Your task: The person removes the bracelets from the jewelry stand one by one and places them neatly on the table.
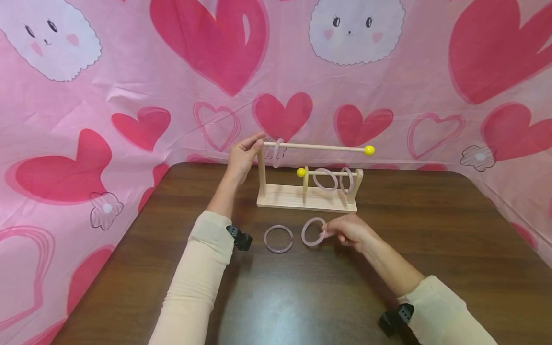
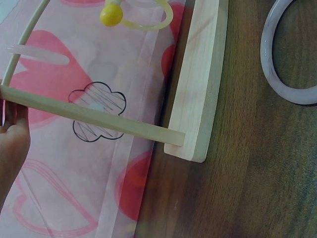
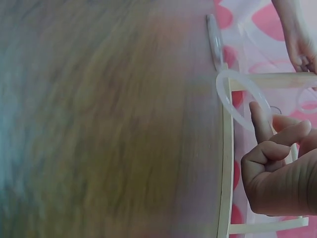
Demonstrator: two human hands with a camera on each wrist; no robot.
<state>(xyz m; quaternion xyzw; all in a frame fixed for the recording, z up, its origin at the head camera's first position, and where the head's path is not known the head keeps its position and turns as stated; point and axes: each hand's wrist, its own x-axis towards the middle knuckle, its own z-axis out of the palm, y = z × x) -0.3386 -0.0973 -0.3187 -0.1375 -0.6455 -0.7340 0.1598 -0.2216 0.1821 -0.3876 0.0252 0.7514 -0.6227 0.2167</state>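
Surface (image 1: 453,230): supports the wooden stand (image 1: 284,197), seated toward 12 o'clock. Left hand (image 1: 243,158): fingers grip the top of the tall post (image 1: 261,170), at the stand's 10 o'clock corner. Right hand (image 1: 351,231): fingers pinch the pale ring (image 1: 304,233) at its 3 o'clock rim, in front of the stand. Ring handling (judged): light, stiff, smooth, possibly brittle; hold by the outer rim. Loose ring (image 1: 278,251): flat on the surface, 9 o'clock from the pale ring. The left wrist view crops the left hand at 9 o'clock and the loose ring at 2 o'clock.

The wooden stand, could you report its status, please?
Left hand holding wooden stand. Right hand pinching pink bangle, off the rods. Loose bangle to its left, apparently not blocking.
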